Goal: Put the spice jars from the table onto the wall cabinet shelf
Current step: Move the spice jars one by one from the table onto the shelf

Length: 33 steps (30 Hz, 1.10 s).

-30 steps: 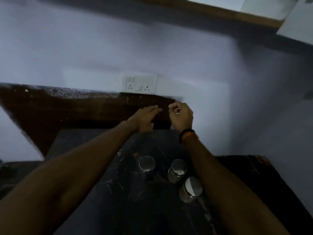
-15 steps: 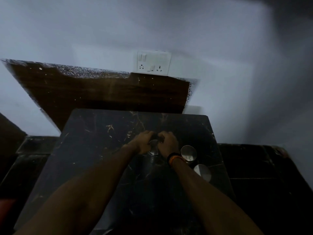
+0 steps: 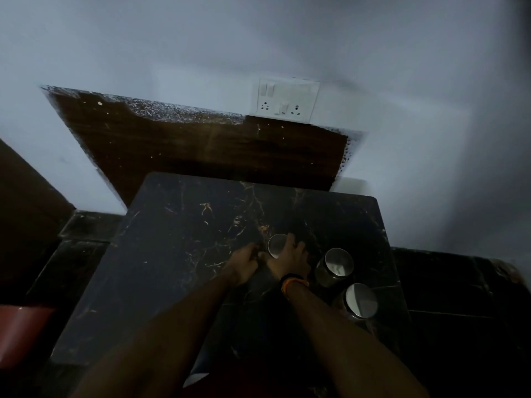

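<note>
Three glass spice jars with shiny metal lids stand on the dark marble table (image 3: 178, 254). The leftmost jar (image 3: 276, 245) sits between my hands. My right hand (image 3: 290, 258) wraps around its right side with fingers over the lid edge. My left hand (image 3: 244, 261) presses against its left side, fingers curled; the jar's body is hidden. Two more jars, the middle jar (image 3: 336, 264) and the near jar (image 3: 360, 300), stand free to the right of my right wrist. The wall cabinet shelf is out of view.
A white wall with a switch and socket plate (image 3: 287, 100) rises behind the table. A dark wooden panel (image 3: 201, 150) leans along the wall behind the table. A red seat (image 3: 20, 326) shows at the lower left. Dark floor tiles (image 3: 459, 282) lie to the right.
One second ago both hands were raised near the wall panel. They came down to the leftmost jar and now close around it. My view has tilted down.
</note>
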Tool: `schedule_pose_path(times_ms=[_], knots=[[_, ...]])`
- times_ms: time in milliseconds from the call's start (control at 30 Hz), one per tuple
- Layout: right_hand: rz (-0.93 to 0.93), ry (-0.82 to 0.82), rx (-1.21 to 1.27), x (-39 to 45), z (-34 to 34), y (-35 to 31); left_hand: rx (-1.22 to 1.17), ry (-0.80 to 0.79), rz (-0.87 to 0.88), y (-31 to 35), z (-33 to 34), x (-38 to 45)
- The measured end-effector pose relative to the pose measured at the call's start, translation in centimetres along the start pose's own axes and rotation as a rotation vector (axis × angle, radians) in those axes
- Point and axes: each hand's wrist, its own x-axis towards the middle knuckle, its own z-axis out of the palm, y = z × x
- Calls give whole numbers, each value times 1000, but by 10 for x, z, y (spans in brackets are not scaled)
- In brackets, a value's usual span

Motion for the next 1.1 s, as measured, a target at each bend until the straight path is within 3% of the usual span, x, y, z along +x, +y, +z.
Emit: schedule_pose_path(times_ms=[300, 467, 567, 667, 833, 1100], knots=[[-40, 8, 191, 1, -12, 6, -212, 20, -84, -7, 6, -8], [-99, -70, 462, -4, -28, 12, -700, 90, -268, -6, 17, -11], [-153, -149, 651, -12, -44, 18, -924, 31, -369, -6, 19, -10], [-280, -258, 640, -17, -63, 24, -1140, -50, -419, -5, 19, -8], [-360, -284, 701, -19, -85, 29, -1351, -123, -376, 7, 23, -10], [-268, -249, 1032, -17, -102, 27, -1582, -149, -171, 28, 20, -18]])
